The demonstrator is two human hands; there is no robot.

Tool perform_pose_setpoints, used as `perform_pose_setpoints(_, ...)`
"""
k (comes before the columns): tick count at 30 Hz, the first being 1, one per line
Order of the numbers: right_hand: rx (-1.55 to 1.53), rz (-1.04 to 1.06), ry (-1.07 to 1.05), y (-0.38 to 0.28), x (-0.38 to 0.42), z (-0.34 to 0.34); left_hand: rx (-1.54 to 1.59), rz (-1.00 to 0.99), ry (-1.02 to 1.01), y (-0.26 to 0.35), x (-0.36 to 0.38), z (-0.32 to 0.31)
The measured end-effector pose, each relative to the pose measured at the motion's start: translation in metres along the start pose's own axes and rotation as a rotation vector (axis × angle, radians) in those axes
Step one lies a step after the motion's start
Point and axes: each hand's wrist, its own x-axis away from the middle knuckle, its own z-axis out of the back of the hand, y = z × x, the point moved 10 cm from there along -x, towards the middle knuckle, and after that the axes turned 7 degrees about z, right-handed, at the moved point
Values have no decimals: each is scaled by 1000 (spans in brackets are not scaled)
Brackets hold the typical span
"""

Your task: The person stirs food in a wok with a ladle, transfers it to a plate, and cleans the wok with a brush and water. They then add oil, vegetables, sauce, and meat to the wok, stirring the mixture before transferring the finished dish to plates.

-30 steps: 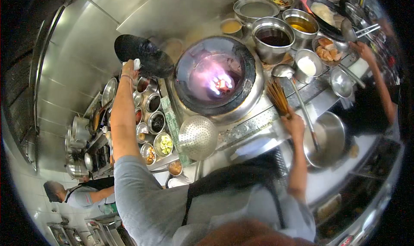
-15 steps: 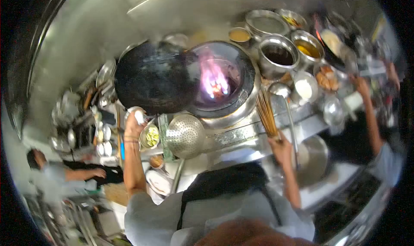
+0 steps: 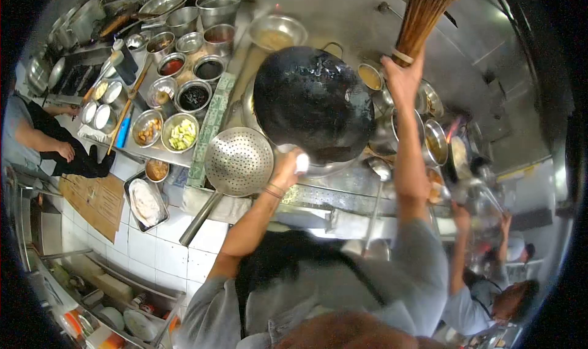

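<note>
Over the stove, the wok [image 3: 313,104] — round, blackened, patchily glossy — sits.

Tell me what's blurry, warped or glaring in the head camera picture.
Head view: strong fisheye curving, black corners; the round perforated steel strainer crisp enough to show its holes; a co-worker's hand at lower right blurred; white glare on the grey steel wall at upper right; small glints on the round black wok.

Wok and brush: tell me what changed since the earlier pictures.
The left hand brought the wok rightward over the burner, hiding its flame. The right hand raised the brush forward. Both grips held; the perforated strainer stayed beside the burner.
</note>
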Motion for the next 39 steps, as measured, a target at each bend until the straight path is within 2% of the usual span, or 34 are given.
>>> perform_pose_setpoints(2,-84,-47,43,38,-5,-47,-3,1,28,-10,-4,-8)
perform_pose_setpoints(3,46,-78,51,70,3,-74,-5,2,39,-14,-5,-11)
perform_pose_setpoints(4,-26,-116,8,92,20,-104,-22,4,28,-15,-6,-12)
perform_pose_setpoints(5,61,83,33,128,41,-137,-43,5,14,-13,-6,-12)
perform_pose_setpoints(6,313,-346,-294,179,82,-173,-64,10,-2,-13,-6,-13)
perform_pose_setpoints(7,203,-414,-451,172,117,-193,-41,54,2,-14,-4,-14)
perform_pose_setpoints(8,86,-475,-606,160,153,-208,-58,83,-6,-14,-3,-14)
perform_pose_setpoints(10,57,-178,-788,96,176,-210,-64,127,-13,-12,0,-15)
perform_pose_setpoints(11,48,-238,-901,79,195,-205,-41,208,-5,-12,8,-15)
perform_pose_setpoints(13,-10,-352,-1060,85,223,-201,-51,223,-6,-9,12,-17)
perform_pose_setpoints(16,21,-621,-1262,125,235,-165,-53,229,-61,-11,7,-22)
perform_pose_setpoints(17,256,76,-1128,184,212,-173,-51,224,-83,-13,4,-21)
perform_pose_setpoints(19,756,-167,-913,189,153,-122,-31,242,-142,-27,-12,-15)
perform_pose_setpoints(20,785,-208,-680,188,134,-107,-18,244,-171,-24,-14,-17)
perform_pose_setpoints(22,616,-323,-336,191,123,-97,-18,212,-155,-21,-17,-11)
perform_pose_setpoints(24,631,-351,-453,205,138,-135,-43,202,-150,-21,-13,-13)
perform_pose_setpoints(26,273,-660,-597,176,181,-177,-30,263,-97,-23,-12,-13)
perform_pose_setpoints(28,-54,-710,-1015,112,222,-207,-24,266,-72,-20,-14,-13)
perform_pose_setpoints(30,-215,-628,-1175,48,237,-184,-13,178,-58,-9,-7,-12)
perform_pose_setpoints(32,-157,-360,-1359,33,239,-144,-28,82,-39,6,3,-9)
perform_pose_setpoints(33,-97,-290,-1459,31,238,-121,-90,12,26,14,7,1)
perform_pose_setpoints(34,-42,-226,-1556,34,246,-97,-219,6,2,22,23,4)
perform_pose_setpoints(35,-101,-240,-1562,46,253,-82,-282,-67,-1,31,42,5)
perform_pose_setpoints(38,120,-71,-1142,98,248,-61,-495,-270,38,52,75,10)
perform_pose_setpoints(39,100,-300,-929,94,236,-47,-569,-330,49,57,86,7)
